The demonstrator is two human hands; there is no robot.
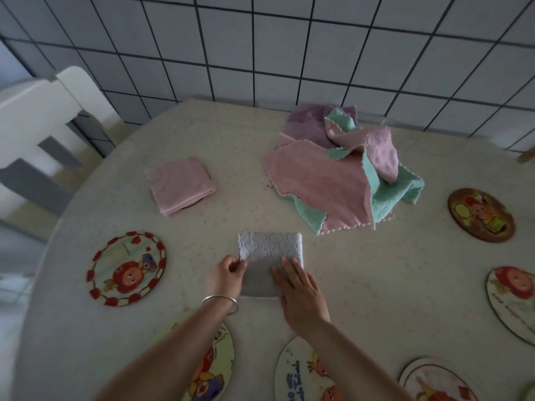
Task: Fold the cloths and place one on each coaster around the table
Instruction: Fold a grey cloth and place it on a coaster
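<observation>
A lilac-grey cloth [269, 250] lies partly folded on the table [362, 285] in front of me. My left hand [227, 274] pinches its left edge. Flat on its right half rests my right hand [301, 296], fingers spread and pressing down. A folded pink cloth [181, 185] sits on a coaster whose rim just shows beneath it, at the far left. A loose pile of pink, teal and purple cloths [344, 166] lies at the back middle. Bare round cartoon coasters ring the table: left [126, 269], near left [208, 363], near middle [301, 374], right [480, 215].
More coasters sit at the right edge [512, 302] and near right corner [434, 383]. A white chair [37, 111] stands beyond the table's left edge. A tiled wall [289, 47] rises behind the table.
</observation>
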